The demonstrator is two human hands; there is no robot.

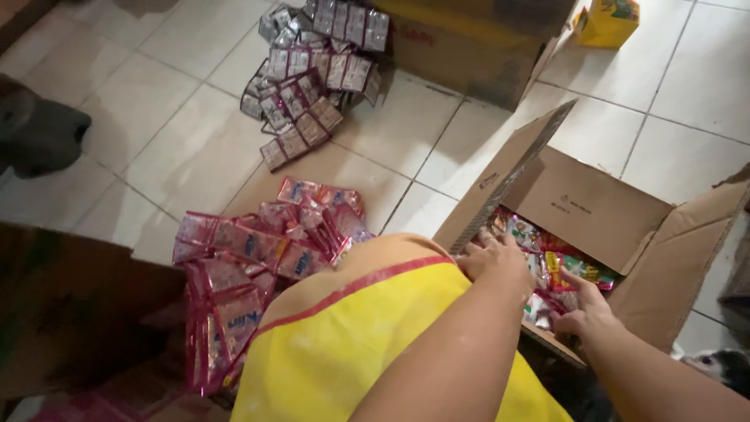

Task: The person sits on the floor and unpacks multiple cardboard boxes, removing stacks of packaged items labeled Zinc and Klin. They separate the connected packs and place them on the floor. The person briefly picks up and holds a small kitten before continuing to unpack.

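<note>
Head view looks down on a tiled floor [187, 156] with several cardboard boxes on it. Largest item near the hands: an open cardboard box [594, 211], flaps raised, at right of frame. It contains mixed coloured snack packets [558, 270].

Both hands are inside this box. Left hand [496, 262] lies palm down on the packets near the box's left flap, fingers spread; grip is flat and wide, not closed on anything. Right hand [582, 309] rests at the near edge of the packets, thumb and fingers bent onto one packet; whether the grip has closed on it cannot be told.

A yellow garment with a red stripe [351, 344] fills the lower centre. To its left lies a heap of red sachet strips [250, 266] on the floor. Farther back, a spread of dark sachet strips [312, 70] lies beside a second closed cardboard box [469, 47]. A small yellow carton [609, 22] stands at the top right.
</note>
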